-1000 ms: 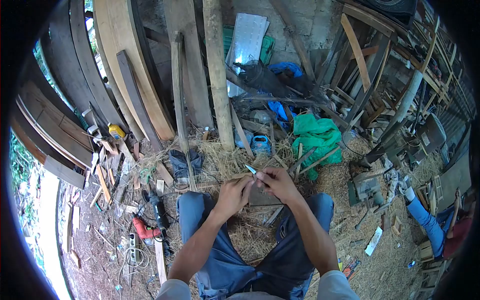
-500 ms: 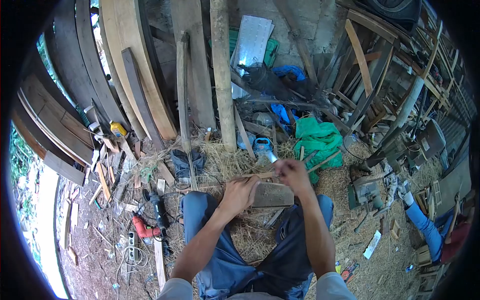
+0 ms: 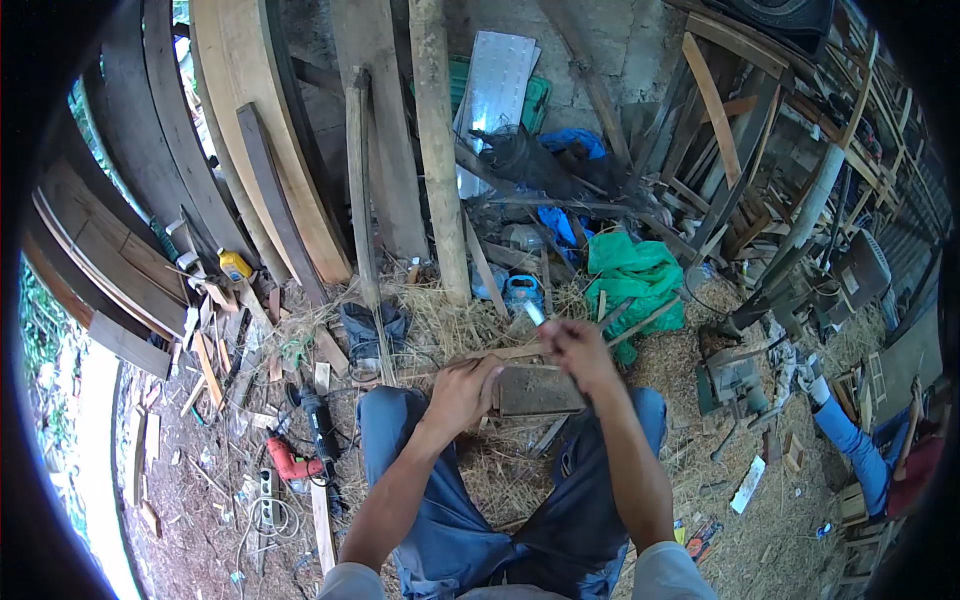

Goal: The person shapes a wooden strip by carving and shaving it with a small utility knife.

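My left hand [image 3: 464, 396] is closed over a thin wooden strip [image 3: 522, 351] that lies across the far side of a wooden block [image 3: 538, 390]. The block sits between my knees. My right hand [image 3: 580, 352] is closed around a knife-like tool just above the strip's right part. Its shiny blade [image 3: 533, 313] points away and to the left, and a dark handle shows below the hand along my wrist. My fingers hide where blade and handle join.
A red drill [image 3: 290, 458] and a dark power tool [image 3: 320, 425] lie left near a power strip [image 3: 268, 497]. Green plastic [image 3: 630, 275] lies ahead. Boards [image 3: 260, 140] lean at the back. A bench vise [image 3: 735, 385] stands right; another person's blue-clad leg [image 3: 855, 450] is beyond.
My left hand has shifted slightly left and nearer to me. My right hand has turned a little, so the dark handle shows below it. The view has shifted slightly.
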Available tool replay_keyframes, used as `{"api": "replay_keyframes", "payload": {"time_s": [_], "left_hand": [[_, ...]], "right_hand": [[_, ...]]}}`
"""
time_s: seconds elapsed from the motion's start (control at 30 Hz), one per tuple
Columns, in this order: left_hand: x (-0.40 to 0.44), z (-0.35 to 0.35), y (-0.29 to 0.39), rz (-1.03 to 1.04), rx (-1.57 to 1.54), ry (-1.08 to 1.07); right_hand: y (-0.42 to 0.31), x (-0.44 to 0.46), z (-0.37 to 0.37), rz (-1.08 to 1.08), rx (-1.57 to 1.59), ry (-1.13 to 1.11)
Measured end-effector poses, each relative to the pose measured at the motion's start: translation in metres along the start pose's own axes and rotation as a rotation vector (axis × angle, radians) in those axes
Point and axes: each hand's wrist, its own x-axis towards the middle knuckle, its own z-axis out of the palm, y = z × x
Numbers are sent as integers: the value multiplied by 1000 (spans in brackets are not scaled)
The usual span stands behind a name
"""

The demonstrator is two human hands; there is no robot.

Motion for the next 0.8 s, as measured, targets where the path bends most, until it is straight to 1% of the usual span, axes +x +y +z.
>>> {"api": "replay_keyframes", "payload": {"time_s": [0.03, 0.1, 0.17, 0.2, 0.27, 0.33, 0.4, 0.43, 0.5, 0.53, 0.57, 0.63, 0.7, 0.73, 0.77, 0.8], "left_hand": [[-1, -1, 0, 14, -5, -4], [-3, 1, -2, 34, -15, -9], [-6, 2, -9, 100, -53, -6], [-7, 0, -8, 101, -53, -8], [-6, -3, -4, 43, -40, -80], [-4, -4, 0, 48, -61, -55], [-2, -2, 3, 52, -75, -27], [0, 2, 3, 73, -74, -6], [1, 4, 2, 95, -72, 9], [2, 1, 0, 67, -91, -16], [0, -1, -2, 38, -110, -40], [-3, -8, 2, 24, -89, -47], [-5, -6, 2, 20, -76, -47], [-7, -2, -2, 61, -61, -26], [-8, 1, -5, 97, -45, -7], [-6, 0, -3, 94, -47, -4]], "right_hand": [[-3, 6, -13, 2, 0, 4], [-6, 16, -42, -71, 180, 78], [-18, 13, -59, -60, 197, 113], [-21, 10, -62, -45, 214, 148], [-21, 7, -59, -69, 216, 144], [-16, 2, -49, -90, 219, 136], [-7, -5, -29, -23, 30, 12], [-6, -7, -18, -26, 31, 10], [-6, -12, -1, -17, -40, -130], [0, -2, -10, -27, -94, -61], [2, 8, -26, -24, -89, -62], [-5, 21, -57, -97, 173, 128], [-6, 19, -66, -110, 168, 135], [-7, 17, -67, -118, 169, 139], [-4, 16, -63, -122, 164, 135], [2, 10, -52, -81, 124, 91]]}}
